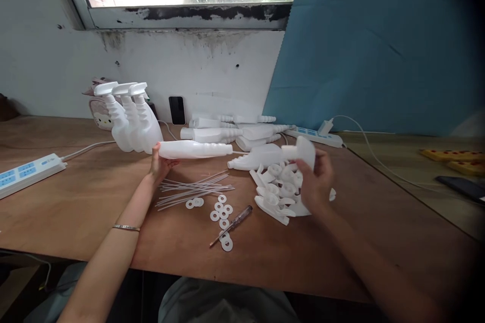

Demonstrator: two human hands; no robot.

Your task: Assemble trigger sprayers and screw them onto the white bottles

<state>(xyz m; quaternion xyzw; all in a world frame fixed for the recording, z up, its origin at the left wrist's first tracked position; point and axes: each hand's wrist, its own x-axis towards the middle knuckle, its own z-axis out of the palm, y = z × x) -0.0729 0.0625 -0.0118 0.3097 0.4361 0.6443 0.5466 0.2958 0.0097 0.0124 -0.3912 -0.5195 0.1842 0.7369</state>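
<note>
My left hand (pixel 161 162) is closed around the base end of a white plastic bottle (pixel 193 150), held on its side with its neck to the right. In my right hand (pixel 318 181) is a white trigger spray head (pixel 305 151), its collar facing the bottle. A thin white tube (pixel 239 152) shows at the bottle's mouth, pointing towards the spray head; its middle blends into a white bottle behind. Below my right hand lies a pile of white spray heads (pixel 278 189). Several loose thin tubes (pixel 193 189) and flat white washers (pixel 223 214) lie nearer me.
A screwdriver (pixel 237 219) rests partly over the washers. Three bottles with spray heads (pixel 132 121) stand at the left, and bottles without heads (pixel 212 135) lie at the back. A phone (pixel 177 110) leans on the wall. Power strips (pixel 30 174) with cords sit at both sides.
</note>
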